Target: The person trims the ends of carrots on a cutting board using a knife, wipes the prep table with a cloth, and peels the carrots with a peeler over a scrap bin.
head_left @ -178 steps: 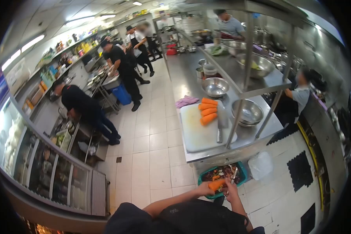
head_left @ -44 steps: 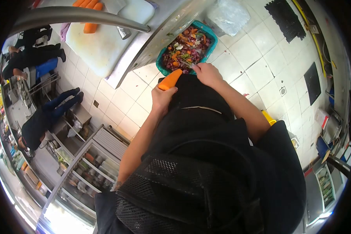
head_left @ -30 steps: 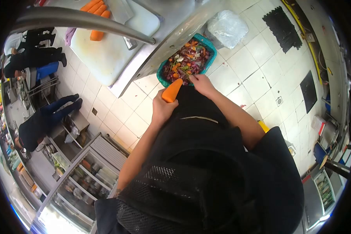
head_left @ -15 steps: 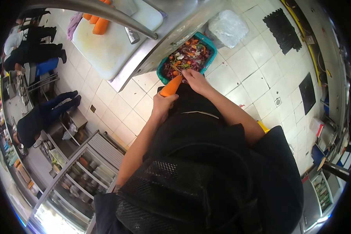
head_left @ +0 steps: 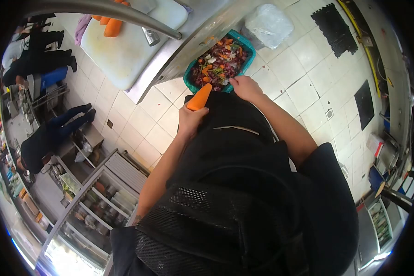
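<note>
My left hand is wrapped round the thick end of a peeled-looking orange carrot, whose narrow end points up toward the crate. Just right of the carrot's tip, apart from it, my right hand is closed at the crate's near edge; whatever its fingers hold is too small or hidden to name. Below both hands stands a teal plastic crate, filled with vegetable scraps of dark red, orange, green and white.
Several carrots lie on a white cutting board on the steel counter. A plastic-wrapped bundle sits beside the crate. Black mats lie on the tiled floor. Other people work at the left, near a glass-topped cabinet.
My right hand has moved right, away from the carrot's tip. The carrot in my left hand has barely shifted, and more of the scraps now shows.
</note>
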A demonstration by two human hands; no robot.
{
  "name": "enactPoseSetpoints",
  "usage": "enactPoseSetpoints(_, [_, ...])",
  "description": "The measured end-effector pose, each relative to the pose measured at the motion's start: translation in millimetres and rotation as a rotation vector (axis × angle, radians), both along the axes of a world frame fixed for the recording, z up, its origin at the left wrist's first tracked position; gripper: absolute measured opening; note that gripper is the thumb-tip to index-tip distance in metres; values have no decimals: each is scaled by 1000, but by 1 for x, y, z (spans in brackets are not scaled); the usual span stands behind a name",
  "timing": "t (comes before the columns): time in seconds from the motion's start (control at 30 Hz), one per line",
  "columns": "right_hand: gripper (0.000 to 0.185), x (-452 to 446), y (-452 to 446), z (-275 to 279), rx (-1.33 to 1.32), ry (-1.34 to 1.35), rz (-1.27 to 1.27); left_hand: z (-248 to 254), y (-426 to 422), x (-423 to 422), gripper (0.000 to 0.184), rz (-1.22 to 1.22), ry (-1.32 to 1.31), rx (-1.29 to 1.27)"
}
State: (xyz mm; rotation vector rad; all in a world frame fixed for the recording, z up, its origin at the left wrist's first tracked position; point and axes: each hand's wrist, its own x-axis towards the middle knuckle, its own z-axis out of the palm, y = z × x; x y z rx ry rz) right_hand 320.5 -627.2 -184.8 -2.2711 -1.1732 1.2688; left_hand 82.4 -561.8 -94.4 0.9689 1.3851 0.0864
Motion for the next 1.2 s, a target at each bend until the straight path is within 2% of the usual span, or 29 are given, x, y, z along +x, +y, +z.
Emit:
enactPoseSetpoints(0.03, [37, -6, 3, 14, 1, 2, 6, -2, 0, -2, 29, 6, 2, 1])
enactPoseSetpoints(0.1, [39, -28, 10, 74, 128, 125, 61, -9, -1, 0, 39, -132, 77, 286])
enactPoseSetpoints(0.17, [38, -44, 5, 107, 236, 224, 261, -6, 2, 3, 41, -139, 21, 287])
enactPoseSetpoints(0.2, [29, -49, 2, 111, 312, 190, 316, -6, 3, 3, 43, -149, -34, 290])
enactPoseSetpoints(0.33, [36, -20, 8, 65, 146, 15, 204, -1, 4, -3, 47, -210, 81, 278])
enactPoseSetpoints(0.37, [38, -12, 8, 34, 1, -16, 206, 8, 4, -3, 49, -260, 143, 293])
enactPoseSetpoints(0.4, [41, -11, 4, 4, -37, -61, 194, 14, 8, 2, 50, -308, 197, 317])
enactPoseSetpoints(0.47, [44, -11, 7, -8, -76, -105, 190, 18, 14, 6, 54, -325, 179, 345])
enactPoseSetpoints(0.53, [38, -23, 21, 13, -160, 748, -478, 19, 7, 1, 57, -326, 174, 353])
enactPoseSetpoints(0.57, [38, -34, 27, 23, -165, 744, -478, 16, 5, 2, 56, -409, 147, 472])
enactPoseSetpoints(0.6, [34, -47, 33, 35, -112, 918, -545, 14, 6, 6, 55, -491, 113, 599])
enactPoseSetpoints(0.63, [32, -54, 35, 39, -56, 1096, -612, 16, 5, 9, 55, -490, 107, 601])
enactPoseSetpoints(0.73, [27, -58, 40, 46, 21, 1075, -698, 18, 3, 9, 60, -480, 82, 621])
enactPoseSetpoints(0.8, [29, -60, 40, 48, 32, 1067, -669, 16, 2, 9, 57, -291, -96, 387])
enactPoseSetpoints(0.83, [32, -60, 39, 48, 43, 1056, -643, 15, 2, 8, 57, -290, -98, 387])
enactPoseSetpoints(0.87, [32, -56, 38, 49, 45, 1053, -642, 13, 2, 8, 51, -253, -55, 270])
enactPoseSetpoints(0.9, [34, -51, 36, 52, 2, 924, -558, 11, 3, 6, 45, -217, -10, 153])
enactPoseSetpoints(0.93, [38, -47, 34, 55, -38, 796, -472, 8, 3, 3, 45, -213, -10, 158])
enactPoseSetpoints(0.97, [38, -46, 28, 51, -35, 797, -465, 6, 4, 1, 36, -85, -24, 27])
enactPoseSetpoints(1.0, [43, -44, 19, 40, 79, 510, -262, 3, 5, 0, 27, 43, -39, -104])
enactPoseSetpoints(1.03, [48, -44, 19, 57, 186, 221, -62, 5, 6, 2, 27, 46, -40, -101])
enactPoseSetpoints(1.07, [49, -42, 10, 76, 77, 238, 41, 7, 4, 3, 23, 73, -41, -103])
enactPoseSetpoints(1.1, [49, -46, 4, 94, 69, 242, 38, 8, 0, 3, 20, 97, -39, -111])
enactPoseSetpoints(1.13, [47, -48, -1, 107, 111, 224, 167, 7, -2, 3, 20, 93, -37, -118])
enactPoseSetpoints(1.17, [45, -48, -4, 111, 156, 203, 297, 6, -3, 4, 20, 108, -82, -132])
enactPoseSetpoints(1.2, [45, -47, -4, 102, 160, 155, 279, 6, -2, 4, 21, 121, -126, -144])
